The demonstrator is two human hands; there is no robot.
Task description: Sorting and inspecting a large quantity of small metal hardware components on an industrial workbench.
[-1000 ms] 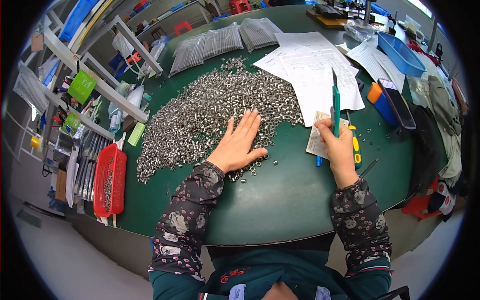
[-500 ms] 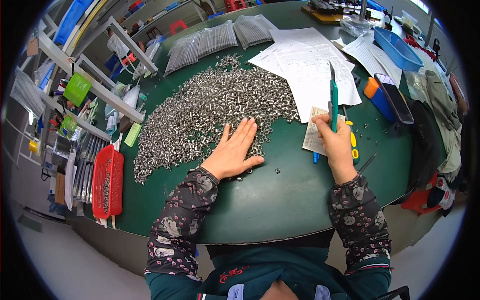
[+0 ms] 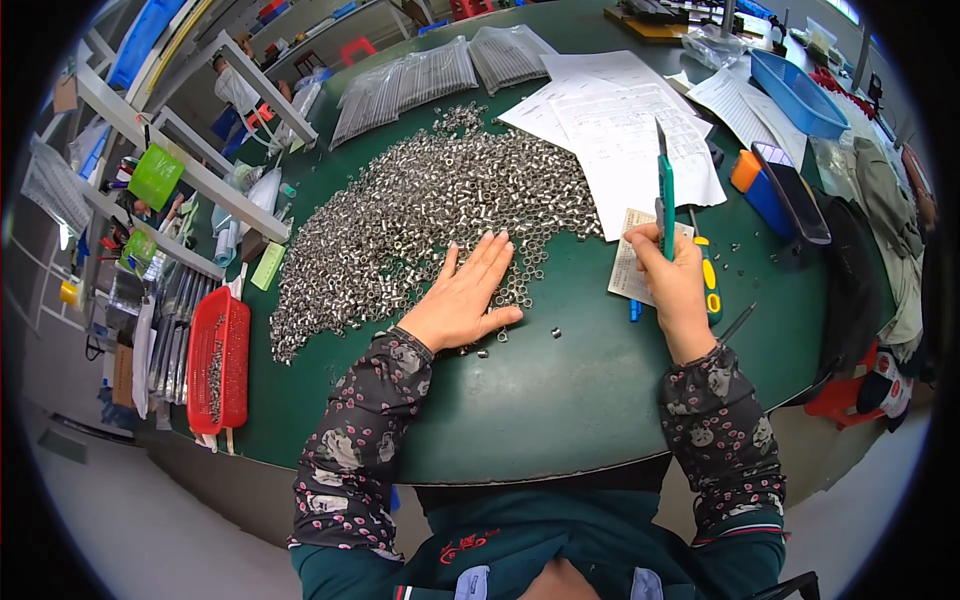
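A wide heap of small shiny metal rings (image 3: 400,215) covers the middle of the green table. My left hand (image 3: 458,305) lies flat with its fingers stretched over the heap's near edge, and a few loose rings sit by its thumb. One small ring (image 3: 556,333) lies apart, to the right of that hand. My right hand (image 3: 680,295) is closed around a slim green-handled tool (image 3: 667,185) with a dark pointed tip, held upright; its exact kind is unclear. Beneath this hand lies a beige printed card (image 3: 628,272), partly covered.
Paper sheets (image 3: 640,130) lie beyond my right hand. Beside it are a yellow-handled tool (image 3: 711,285) and a dark pen-like rod (image 3: 738,322). A phone (image 3: 790,190) leans on a blue holder. Bags of rods (image 3: 435,80) line the back; a red basket (image 3: 236,360) stands left.
My left hand has shifted very slightly left across the heap's edge, with its fingers still flat. The right hand keeps the green-handled tool upright in nearly the same place.
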